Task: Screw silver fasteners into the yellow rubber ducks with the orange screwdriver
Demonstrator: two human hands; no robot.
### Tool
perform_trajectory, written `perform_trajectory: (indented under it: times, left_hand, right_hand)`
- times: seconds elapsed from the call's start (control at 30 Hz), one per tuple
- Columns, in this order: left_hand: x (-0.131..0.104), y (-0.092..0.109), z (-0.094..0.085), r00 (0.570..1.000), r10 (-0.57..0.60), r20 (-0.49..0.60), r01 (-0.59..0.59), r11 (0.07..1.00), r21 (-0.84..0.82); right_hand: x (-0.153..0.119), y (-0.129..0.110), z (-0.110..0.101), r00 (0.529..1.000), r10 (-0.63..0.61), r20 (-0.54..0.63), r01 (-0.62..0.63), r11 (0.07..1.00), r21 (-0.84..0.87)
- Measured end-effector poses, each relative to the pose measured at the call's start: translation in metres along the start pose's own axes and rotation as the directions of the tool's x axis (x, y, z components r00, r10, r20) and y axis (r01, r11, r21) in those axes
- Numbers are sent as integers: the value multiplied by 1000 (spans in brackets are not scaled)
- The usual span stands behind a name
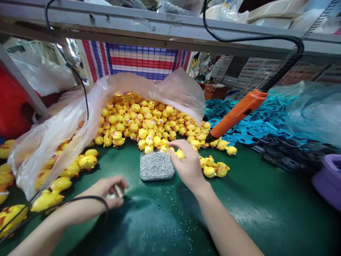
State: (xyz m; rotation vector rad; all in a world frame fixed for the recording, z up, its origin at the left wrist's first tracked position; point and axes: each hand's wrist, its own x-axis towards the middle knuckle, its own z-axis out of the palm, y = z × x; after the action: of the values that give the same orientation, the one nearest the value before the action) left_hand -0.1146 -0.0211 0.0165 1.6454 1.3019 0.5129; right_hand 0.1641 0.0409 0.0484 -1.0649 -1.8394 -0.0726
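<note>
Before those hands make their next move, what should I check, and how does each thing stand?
- Tray sits level on the green table: ok.
- Small metal pieces in the tray: ok, plentiful.
- Right hand gripping a yellow duck: cannot tell; fingers overlap the ducks beside the tray.
- Left hand free: cannot tell; its fingers are curled.
- Left forearm unobstructed in view: not ok; a black cable crosses it, contact unclear.
- Orange tool in sight: ok, slanting, tip downward.
</note>
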Motion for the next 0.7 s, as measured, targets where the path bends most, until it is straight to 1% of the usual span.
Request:
perform_trajectory:
  times: [0.03,0.07,0.1,0.13,0.17,0.2,0.23,0.27,0.3,0.37,0.47,0.57,0.7]
  left_hand:
    - [23,10,2,996,60,-65,-57,997,43]
    - [45,19,4,981,139,-139,-127,987,94]
    - [67,26,7,942,238,-236,-200,964,174]
    - [88,32,10,884,333,-328,-246,928,279]
    - [107,36,12,824,408,-394,-257,887,383]
    - [124,40,13,768,470,-435,-238,840,488]
    - [139,42,13,740,522,-425,-211,779,590]
    - [152,44,13,729,559,-396,-188,719,669]
    - [163,45,13,730,582,-359,-187,674,715]
    - [180,45,10,754,606,-254,-204,582,787]
    - [193,43,7,793,594,-134,-227,492,840]
    - [191,41,3,815,569,-106,-230,486,843]
    - [173,37,-3,821,559,-116,-210,485,849]
  right_hand:
    - [-3,1,10,966,70,249,-67,998,-20]
    - [-6,2,20,891,146,429,-128,989,-71]
    - [-9,4,28,826,203,526,-165,979,-119]
    - [-13,6,36,782,243,573,-186,970,-158]
    - [-16,9,43,764,263,589,-197,965,-176]
    - [-18,12,48,761,271,590,-205,962,-178]
    - [-20,15,51,755,280,593,-216,960,-178]
    - [-22,17,53,752,287,593,-228,958,-174]
    - [-23,19,54,753,291,590,-241,957,-164]
    - [-24,23,54,761,298,576,-271,953,-134]
    - [-23,27,53,784,307,540,-321,945,-72]
    - [-22,33,51,813,302,498,-358,934,17]
    - [-21,40,47,843,299,448,-400,905,147]
